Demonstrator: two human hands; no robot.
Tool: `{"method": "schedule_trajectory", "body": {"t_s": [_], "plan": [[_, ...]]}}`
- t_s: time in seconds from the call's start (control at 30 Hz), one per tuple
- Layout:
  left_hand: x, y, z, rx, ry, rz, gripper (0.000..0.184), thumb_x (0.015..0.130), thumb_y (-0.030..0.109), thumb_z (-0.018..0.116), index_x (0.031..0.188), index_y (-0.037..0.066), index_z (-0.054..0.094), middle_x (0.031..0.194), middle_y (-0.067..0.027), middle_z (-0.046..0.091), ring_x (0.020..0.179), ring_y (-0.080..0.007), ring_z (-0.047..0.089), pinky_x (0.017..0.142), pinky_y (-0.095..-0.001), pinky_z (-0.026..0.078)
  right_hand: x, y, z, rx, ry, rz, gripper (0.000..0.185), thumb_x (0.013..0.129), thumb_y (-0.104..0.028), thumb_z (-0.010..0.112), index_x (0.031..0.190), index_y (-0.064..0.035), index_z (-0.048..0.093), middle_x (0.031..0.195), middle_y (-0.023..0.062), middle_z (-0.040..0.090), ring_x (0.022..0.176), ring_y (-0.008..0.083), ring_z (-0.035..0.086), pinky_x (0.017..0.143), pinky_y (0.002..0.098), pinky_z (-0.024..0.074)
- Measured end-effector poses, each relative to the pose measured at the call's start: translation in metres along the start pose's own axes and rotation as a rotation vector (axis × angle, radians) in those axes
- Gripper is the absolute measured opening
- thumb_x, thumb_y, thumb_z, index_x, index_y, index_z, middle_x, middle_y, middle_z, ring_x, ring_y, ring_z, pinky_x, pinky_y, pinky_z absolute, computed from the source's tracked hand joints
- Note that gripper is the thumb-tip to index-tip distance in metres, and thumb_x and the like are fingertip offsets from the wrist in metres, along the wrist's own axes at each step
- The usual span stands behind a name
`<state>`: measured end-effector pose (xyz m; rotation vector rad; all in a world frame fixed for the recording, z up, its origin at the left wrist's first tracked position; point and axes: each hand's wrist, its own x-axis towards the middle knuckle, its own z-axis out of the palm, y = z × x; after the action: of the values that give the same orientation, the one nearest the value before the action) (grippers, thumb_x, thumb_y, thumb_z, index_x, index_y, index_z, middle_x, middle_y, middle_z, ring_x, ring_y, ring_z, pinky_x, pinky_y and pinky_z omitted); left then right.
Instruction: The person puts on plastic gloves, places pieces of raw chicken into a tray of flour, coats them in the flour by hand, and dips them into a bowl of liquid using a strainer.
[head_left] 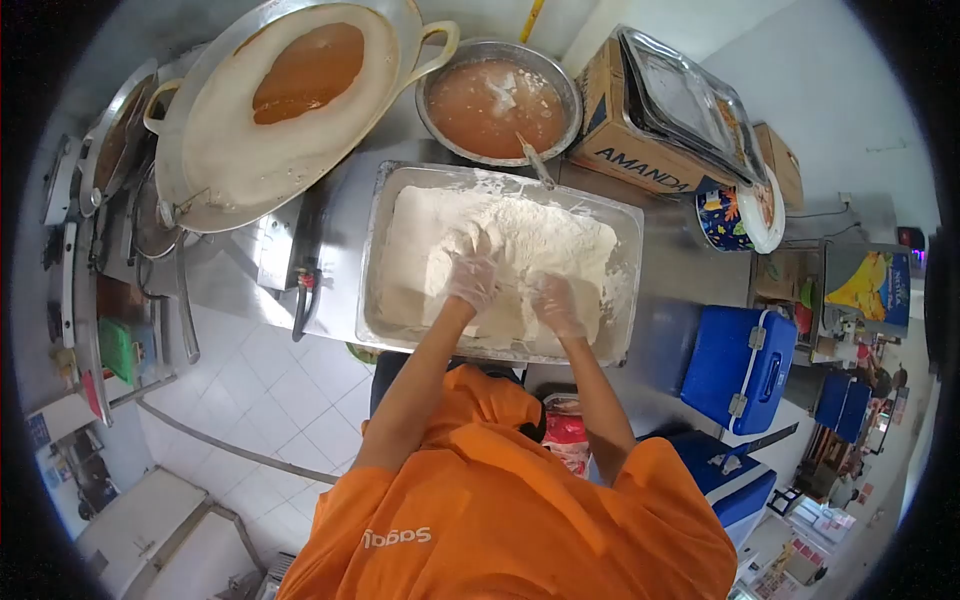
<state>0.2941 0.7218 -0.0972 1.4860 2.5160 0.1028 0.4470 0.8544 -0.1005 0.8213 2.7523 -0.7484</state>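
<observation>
A rectangular metal tray (633, 290) on the steel counter holds pale flour (560, 235). Both of my hands wear clear plastic gloves and are in the flour. My left hand (474, 272) is left of the tray's middle, its fingers bent and partly covered with flour; whether it grips anything does not show. To its right, my right hand (553, 302) points down into the flour, and its fingertips are buried. Behind the tray, a round metal bowl (450, 130) contains brownish liquid with white bits, and a handled utensil (536, 163) leans on its near rim.
A large two-handled pan (240, 165) with brown oil and foam stands at the back left. Trays (690, 95) lie on a cardboard box (630, 160) at the back right, beside a patterned tub (722, 218). Blue coolers (735, 365) are at the right.
</observation>
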Motion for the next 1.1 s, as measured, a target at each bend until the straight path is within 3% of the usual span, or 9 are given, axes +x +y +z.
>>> {"method": "schedule_trajectory", "body": {"t_s": [0.1,0.27,0.37,0.47,0.57,0.8,0.9,1.0,1.1], "plan": [[0.005,0.007,0.060,0.118,-0.022,0.041,0.046,0.088,0.033,0.057,0.126,0.007,0.059,0.136,-0.0236,0.050,0.124,-0.0420,0.049,0.089,-0.0559,0.046,-0.013,-0.038,-0.053,0.062,-0.039,0.010,0.038,0.076,-0.020,0.066,0.108,-0.0005,0.062,0.101,0.0202,0.066,0.091,0.0382,0.062,0.083,0.0471,0.0487],[-0.040,0.012,-0.077,-0.144,-0.348,-0.093,0.027,0.090,0.022,0.053,0.110,0.010,0.065,0.112,-0.0148,0.064,0.112,-0.0292,0.058,0.089,-0.0505,0.047,-0.007,0.030,0.036,-0.201,-0.014,-0.196,0.029,0.078,-0.024,0.067,0.094,0.0004,0.066,0.083,0.0222,0.065,0.080,0.0387,0.063,0.073,0.0478,0.0486],[-0.092,-0.009,-0.067,0.216,0.206,-0.021,0.027,0.087,0.025,0.057,0.107,0.010,0.066,0.100,-0.0104,0.068,0.099,-0.0282,0.065,0.082,-0.0413,0.051,-0.021,0.011,-0.004,0.238,0.050,0.016,0.030,0.079,-0.029,0.068,0.088,0.0003,0.067,0.079,0.0232,0.065,0.078,0.0381,0.064,0.071,0.0477,0.0489],[-0.097,-0.017,-0.058,-0.092,-0.200,-0.584,0.028,0.088,0.025,0.058,0.110,0.011,0.066,0.094,-0.0115,0.069,0.084,-0.0303,0.069,0.076,-0.0373,0.054,-0.017,0.004,-0.012,0.240,0.051,0.090,0.032,0.080,-0.032,0.068,0.083,0.0001,0.066,0.078,0.0233,0.065,0.077,0.0369,0.064,0.070,0.0483,0.0491],[-0.110,-0.014,-0.055,-0.289,0.238,-0.541,0.027,0.091,0.022,0.057,0.112,0.010,0.066,0.092,-0.0132,0.070,0.079,-0.0338,0.068,0.073,-0.0382,0.055,-0.010,0.020,0.030,-0.037,-0.028,0.059,0.025,0.082,-0.023,0.061,0.086,0.0008,0.066,0.084,0.0232,0.064,0.081,0.0388,0.062,0.075,0.0497,0.0478],[-0.113,-0.012,-0.057,-0.335,0.477,-0.567,0.025,0.092,0.020,0.056,0.112,0.008,0.066,0.098,-0.0152,0.069,0.087,-0.0345,0.067,0.080,-0.0408,0.053,-0.001,0.014,0.031,-0.321,-0.223,-0.071,0.025,0.082,-0.016,0.058,0.098,0.0033,0.063,0.098,0.0248,0.064,0.096,0.0406,0.061,0.084,0.0475,0.0470],[-0.115,-0.012,-0.064,-0.358,0.450,-0.607,0.024,0.091,0.020,0.057,0.110,0.008,0.066,0.099,-0.0153,0.069,0.091,-0.0335,0.066,0.082,-0.0415,0.053,0.009,0.072,0.065,-0.219,-0.159,-0.060,0.029,0.079,-0.025,0.068,0.094,-0.0003,0.066,0.081,0.0194,0.066,0.079,0.0374,0.064,0.075,0.0478,0.0496],[-0.116,-0.011,-0.060,-0.336,0.460,-0.637,0.023,0.091,0.020,0.057,0.108,0.008,0.066,0.098,-0.0148,0.069,0.090,-0.0328,0.066,0.081,-0.0423,0.052,-0.006,0.064,0.021,0.035,0.419,-0.523,0.029,0.078,-0.015,0.068,0.104,-0.0009,0.066,0.081,0.0168,0.066,0.073,0.0299,0.065,0.071,0.0416,0.0515],[-0.115,-0.013,-0.055,-0.357,0.424,-0.674,0.021,0.090,0.021,0.058,0.105,0.008,0.066,0.095,-0.0144,0.069,0.084,-0.0332,0.066,0.077,-0.0427,0.053,-0.010,0.009,-0.084,0.345,-0.077,-0.008,0.030,0.080,-0.008,0.067,0.109,-0.0004,0.065,0.086,0.0134,0.067,0.078,0.0216,0.065,0.071,0.0350,0.0532]]}}
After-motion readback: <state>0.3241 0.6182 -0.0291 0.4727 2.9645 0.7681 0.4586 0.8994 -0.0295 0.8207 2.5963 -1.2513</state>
